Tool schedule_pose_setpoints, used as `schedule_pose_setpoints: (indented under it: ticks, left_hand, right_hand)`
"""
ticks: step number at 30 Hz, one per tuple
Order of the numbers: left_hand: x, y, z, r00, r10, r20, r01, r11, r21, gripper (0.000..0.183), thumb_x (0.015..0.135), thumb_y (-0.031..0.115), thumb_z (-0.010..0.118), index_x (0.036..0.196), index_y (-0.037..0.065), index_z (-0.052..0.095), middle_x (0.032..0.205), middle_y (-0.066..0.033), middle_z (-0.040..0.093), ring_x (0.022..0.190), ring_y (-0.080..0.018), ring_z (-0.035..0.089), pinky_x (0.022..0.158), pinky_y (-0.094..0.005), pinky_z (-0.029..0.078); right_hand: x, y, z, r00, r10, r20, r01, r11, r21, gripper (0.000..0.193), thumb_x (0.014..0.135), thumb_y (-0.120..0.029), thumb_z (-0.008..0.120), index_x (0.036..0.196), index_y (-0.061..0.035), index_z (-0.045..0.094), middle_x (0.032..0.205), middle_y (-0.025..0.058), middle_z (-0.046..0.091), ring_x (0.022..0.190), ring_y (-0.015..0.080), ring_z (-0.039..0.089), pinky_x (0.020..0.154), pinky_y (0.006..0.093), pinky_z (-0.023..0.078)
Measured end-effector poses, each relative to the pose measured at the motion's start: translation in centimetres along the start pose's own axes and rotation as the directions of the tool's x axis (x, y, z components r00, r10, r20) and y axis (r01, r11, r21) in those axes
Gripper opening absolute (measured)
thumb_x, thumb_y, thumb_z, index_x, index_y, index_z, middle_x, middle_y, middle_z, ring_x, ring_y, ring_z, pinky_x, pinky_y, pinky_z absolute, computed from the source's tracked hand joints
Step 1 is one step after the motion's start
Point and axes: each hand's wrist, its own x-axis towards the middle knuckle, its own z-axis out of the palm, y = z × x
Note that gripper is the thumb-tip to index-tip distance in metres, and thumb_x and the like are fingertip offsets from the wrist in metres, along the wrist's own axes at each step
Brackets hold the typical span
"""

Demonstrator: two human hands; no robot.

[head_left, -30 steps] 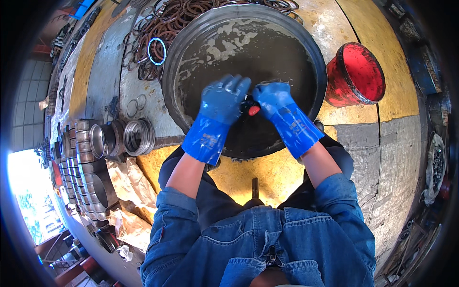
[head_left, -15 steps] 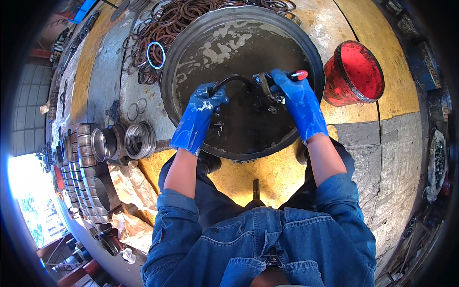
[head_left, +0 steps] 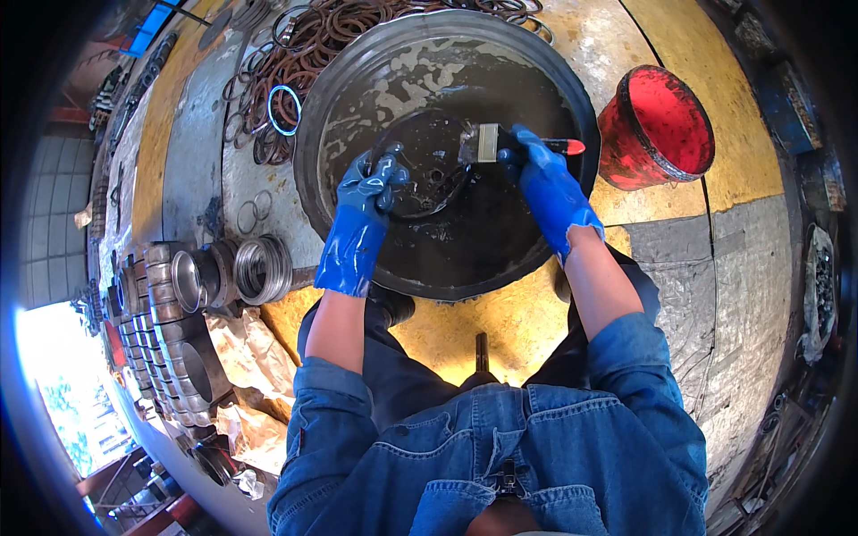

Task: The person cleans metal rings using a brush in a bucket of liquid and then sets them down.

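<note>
Taking the tub as the clock, with the person at 6, patched yellow and grey floor point(head_left: 438, 330) spreads all round, and a bright opening point(head_left: 76, 384) glares far out at 8. The wide black tub point(head_left: 307, 161) holds dark, foam-streaked liquid point(head_left: 509, 76). A red bucket point(head_left: 657, 125) stands just beside it at 3, rusty rings point(head_left: 349, 27) heap from 10 to 11, and metal cylinders point(head_left: 192, 357) line up at 8, brown paper point(head_left: 250, 353) near them. The person's legs flank the near rim. The left hand's point(head_left: 371, 183) grip curls round a dark ring point(head_left: 416, 113) over the tub's middle, hiding its 9 o'clock edge; the right hand's point(head_left: 536, 156) grip holds a flat brush point(head_left: 487, 143), bristles toward 9 at the ring's edge, contact unclear.
</note>
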Motion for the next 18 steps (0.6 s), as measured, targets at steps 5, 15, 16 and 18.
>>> schedule_pose_setpoints:
  ticks: [5, 15, 16, 18]
  left_hand:
    - [0.2, -0.3, 0.0, 0.994, -0.018, -0.106, 0.012, 0.999, -0.053, 0.039, 0.096, 0.015, 0.068, 0.134, 0.007, 0.063, 0.086, -0.0026, 0.071, 0.049, -0.0049, 0.041, 0.047, -0.0226, 0.030]
    - [-1.2, 0.7, 2.9, 0.999, -0.008, -0.051, 0.011, 0.998, 0.063, 0.036, 0.099, 0.020, 0.068, 0.131, 0.005, 0.064, 0.083, -0.0015, 0.070, 0.050, -0.0035, 0.043, 0.048, -0.0203, 0.031]
    - [-1.4, 1.0, 3.3, 1.000, -0.005, -0.024, 0.007, 0.998, 0.062, 0.035, 0.099, 0.020, 0.068, 0.131, 0.005, 0.064, 0.082, -0.0014, 0.069, 0.049, -0.0035, 0.043, 0.047, -0.0200, 0.031]
    - [-1.4, 0.9, 3.4, 1.000, 0.002, -0.007, -0.002, 0.996, 0.085, 0.035, 0.099, 0.019, 0.068, 0.131, 0.005, 0.064, 0.080, -0.0013, 0.068, 0.049, -0.0035, 0.043, 0.047, -0.0196, 0.030]
  right_hand:
    - [-3.1, -1.0, 1.4, 0.970, 0.238, 0.052, -0.188, 0.868, -0.460, 0.032, 0.093, -0.032, 0.071, 0.106, -0.0020, 0.074, 0.085, 0.0071, 0.072, 0.076, 0.0162, 0.066, 0.072, 0.0318, 0.052]
    - [-1.3, -2.0, 4.5, 0.525, -0.430, 0.734, 0.802, -0.038, -0.596, 0.028, 0.095, -0.019, 0.065, 0.123, -0.0195, 0.068, 0.117, 0.0098, 0.073, 0.086, 0.0372, 0.072, 0.075, 0.0457, 0.058]
    - [-1.2, -1.2, 4.2, 0.613, -0.395, 0.684, 0.747, 0.010, -0.664, 0.027, 0.094, -0.021, 0.068, 0.120, -0.0188, 0.071, 0.114, 0.0119, 0.073, 0.089, 0.0373, 0.072, 0.077, 0.0441, 0.059]
    - [-1.3, 0.1, 4.0, 0.767, -0.309, 0.563, 0.614, 0.098, -0.783, 0.024, 0.091, -0.024, 0.073, 0.114, -0.0175, 0.076, 0.108, 0.0160, 0.075, 0.094, 0.0377, 0.072, 0.081, 0.0409, 0.060]
